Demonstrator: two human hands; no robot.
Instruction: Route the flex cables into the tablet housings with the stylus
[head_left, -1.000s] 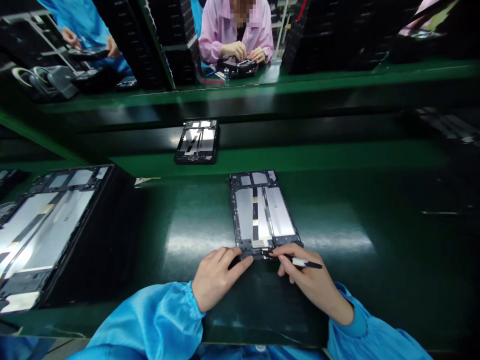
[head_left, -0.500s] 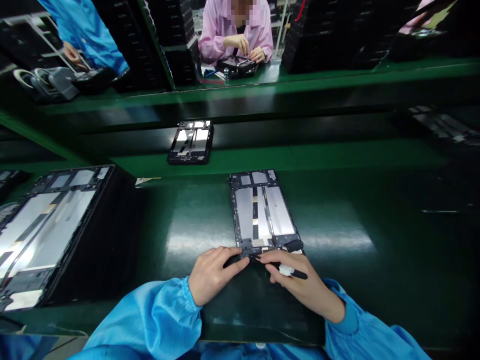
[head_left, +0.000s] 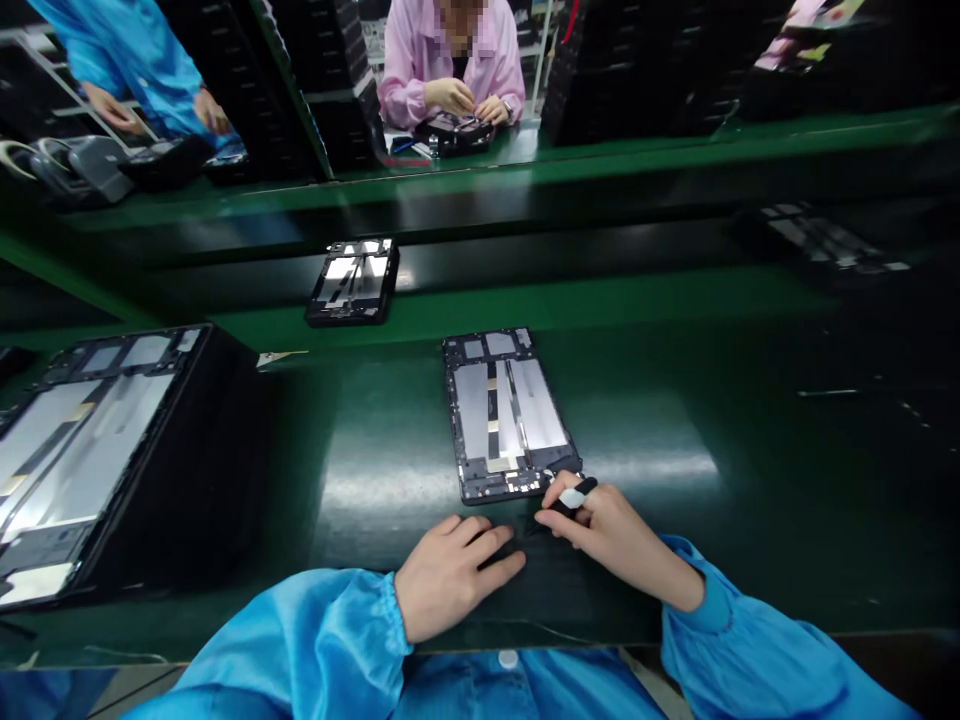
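Observation:
An opened tablet lies with its inner side up on the green bench, showing grey metal plates, ribbon cables and a dark lower edge with small parts. Below that edge, my left hand rests on the bench, fingers stretched out and apart, touching only the bench. My right hand is closed around a black pen-like tool with a white band, by the tablet's lower right corner. The tool's tip points down and left toward the bench; its exact kind is unclear.
A tall black stack topped by another opened tablet stands at left. Farther back sit a smaller stack with a tablet and a blurred one at right. Across the raised green ledge, a person in pink handles a device.
My left hand has come off the tablet's lower edge onto the bench. My right hand has pulled the tool away from that edge, its handle now tilted upward. The view has shifted slightly.

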